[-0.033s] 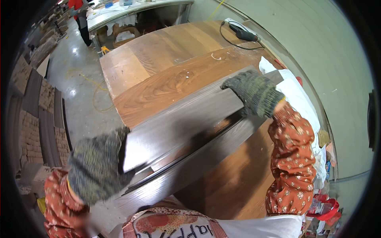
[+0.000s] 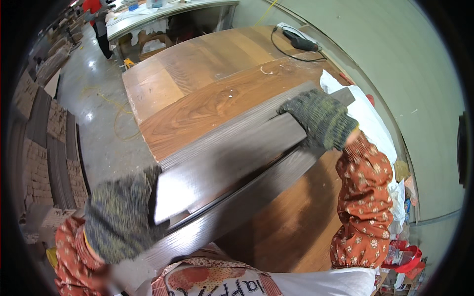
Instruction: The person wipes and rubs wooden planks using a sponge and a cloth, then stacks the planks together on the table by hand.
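A short, glossy grey wood-grain board [image 2: 237, 160] lies across the middle, held between my two gloved hands. My left hand [image 2: 121, 214], in a grey-green knitted glove, is closed round its near left end; the fingertips are partly hidden. At the far right end my right hand [image 2: 321, 118], in a matching glove, curls over the board. Longer grey strips lie beneath and beside it: a near strip [image 2: 232, 209] and a far strip [image 2: 222, 123]. A narrow dark gap runs between the held board and the near strip.
Brown wood-grain panels cover the worktable [image 2: 197, 98]. A black corded tool [image 2: 301, 43] lies at its far right, beside white sheeting [image 2: 365, 106] along the wall. Stacked boards [image 2: 39, 167] stand on the left. A person [image 2: 98, 29] is near another table at the back.
The held board has come slightly nearer to the near strip, and the gap between them has narrowed. Both hands keep their grip and have shifted slightly.
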`<state>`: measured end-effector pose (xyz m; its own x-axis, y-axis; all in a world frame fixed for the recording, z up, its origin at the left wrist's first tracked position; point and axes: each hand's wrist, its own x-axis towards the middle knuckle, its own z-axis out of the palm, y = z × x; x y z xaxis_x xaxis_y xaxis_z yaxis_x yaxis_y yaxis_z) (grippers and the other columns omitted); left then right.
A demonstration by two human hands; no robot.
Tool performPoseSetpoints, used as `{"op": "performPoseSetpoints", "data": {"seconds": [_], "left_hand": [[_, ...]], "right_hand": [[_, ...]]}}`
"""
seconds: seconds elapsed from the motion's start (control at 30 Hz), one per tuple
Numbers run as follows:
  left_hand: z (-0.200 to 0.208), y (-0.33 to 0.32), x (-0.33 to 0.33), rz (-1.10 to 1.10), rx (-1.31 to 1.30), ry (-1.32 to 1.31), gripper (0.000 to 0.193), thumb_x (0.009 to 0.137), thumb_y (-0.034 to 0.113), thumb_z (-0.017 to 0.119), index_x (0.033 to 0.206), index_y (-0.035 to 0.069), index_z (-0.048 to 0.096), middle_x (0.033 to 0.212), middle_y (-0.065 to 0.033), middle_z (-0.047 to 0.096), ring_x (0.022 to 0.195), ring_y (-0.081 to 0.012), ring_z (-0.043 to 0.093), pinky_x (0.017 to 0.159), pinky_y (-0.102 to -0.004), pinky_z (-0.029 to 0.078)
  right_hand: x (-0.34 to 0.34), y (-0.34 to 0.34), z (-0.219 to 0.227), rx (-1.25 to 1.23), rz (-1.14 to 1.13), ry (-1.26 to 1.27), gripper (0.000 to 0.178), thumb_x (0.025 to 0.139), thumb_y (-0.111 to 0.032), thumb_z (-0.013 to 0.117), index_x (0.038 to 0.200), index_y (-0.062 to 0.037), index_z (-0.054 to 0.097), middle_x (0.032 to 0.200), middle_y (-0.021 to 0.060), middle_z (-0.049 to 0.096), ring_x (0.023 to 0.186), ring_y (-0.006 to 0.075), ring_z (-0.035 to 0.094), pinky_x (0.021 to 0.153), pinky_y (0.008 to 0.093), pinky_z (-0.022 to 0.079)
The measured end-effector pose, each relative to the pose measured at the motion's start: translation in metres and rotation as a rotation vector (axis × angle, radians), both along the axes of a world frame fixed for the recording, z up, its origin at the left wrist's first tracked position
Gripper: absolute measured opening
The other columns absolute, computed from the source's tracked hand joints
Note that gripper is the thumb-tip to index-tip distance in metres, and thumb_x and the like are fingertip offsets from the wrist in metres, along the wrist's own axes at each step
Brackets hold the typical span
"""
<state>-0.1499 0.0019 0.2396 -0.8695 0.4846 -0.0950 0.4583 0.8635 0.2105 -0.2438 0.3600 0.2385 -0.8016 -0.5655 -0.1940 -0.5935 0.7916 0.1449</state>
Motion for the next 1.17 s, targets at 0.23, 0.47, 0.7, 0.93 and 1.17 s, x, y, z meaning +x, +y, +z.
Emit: {"op": "performPoseSetpoints", "data": {"seconds": [0.23, 0.47, 0.7, 0.93, 1.17], "left_hand": [[-0.038, 0.0, 0.059, -0.104, 0.07, -0.078, 0.087, 0.061, 0.048, 0.078, 0.124, -0.002, 0.047, 0.083, -0.0166, 0.064, 0.072, -0.0294, 0.065, 0.065, -0.0378, 0.052], [-0.032, 0.036, 0.067, -0.191, 0.04, 0.118, 0.082, 0.057, 0.041, 0.084, 0.109, -0.014, 0.052, 0.065, -0.0153, 0.06, 0.057, -0.0267, 0.062, 0.056, -0.0352, 0.051], [-0.039, 0.03, 0.082, 0.001, 0.068, 0.061, 0.083, 0.055, 0.038, 0.085, 0.113, -0.009, 0.049, 0.072, -0.0168, 0.061, 0.064, -0.0279, 0.063, 0.06, -0.0382, 0.051], [-0.039, 0.022, 0.075, 0.023, 0.311, -0.252, 0.082, 0.062, 0.02, 0.084, 0.128, -0.006, 0.043, 0.114, -0.019, 0.058, 0.104, -0.0277, 0.058, 0.086, -0.0383, 0.048], [-0.134, -0.285, 0.049, 0.838, 1.481, -0.528, 0.089, 0.076, 0.037, 0.073, 0.145, 0.015, 0.023, 0.14, -0.0148, 0.041, 0.129, -0.032, 0.04, 0.108, -0.0484, 0.028]], "right_hand": [[0.053, 0.035, -0.035, -0.126, 0.051, 0.0, 0.068, 0.055, -0.022, 0.079, 0.119, -0.0166, 0.055, 0.11, 0.0122, 0.059, 0.106, 0.0322, 0.055, 0.094, 0.0417, 0.043], [0.062, 0.032, -0.009, 0.049, -0.218, -0.155, 0.074, 0.058, -0.024, 0.078, 0.126, -0.0164, 0.051, 0.117, 0.0131, 0.058, 0.113, 0.0314, 0.053, 0.095, 0.0406, 0.043], [0.101, 0.068, -0.022, -0.25, -0.299, -0.01, 0.073, 0.06, -0.024, 0.077, 0.128, -0.0158, 0.05, 0.118, 0.0127, 0.058, 0.114, 0.0309, 0.052, 0.095, 0.0399, 0.043], [0.103, 0.077, -0.032, -0.442, -0.282, 0.112, 0.073, 0.063, -0.025, 0.075, 0.13, -0.015, 0.049, 0.119, 0.0122, 0.058, 0.115, 0.0304, 0.052, 0.095, 0.0391, 0.044], [0.089, 0.197, -0.03, -1.403, -0.51, 0.354, 0.066, 0.072, -0.033, 0.074, 0.13, -0.0154, 0.049, 0.13, 0.012, 0.051, 0.124, 0.0217, 0.045, 0.105, 0.0296, 0.035]]}}
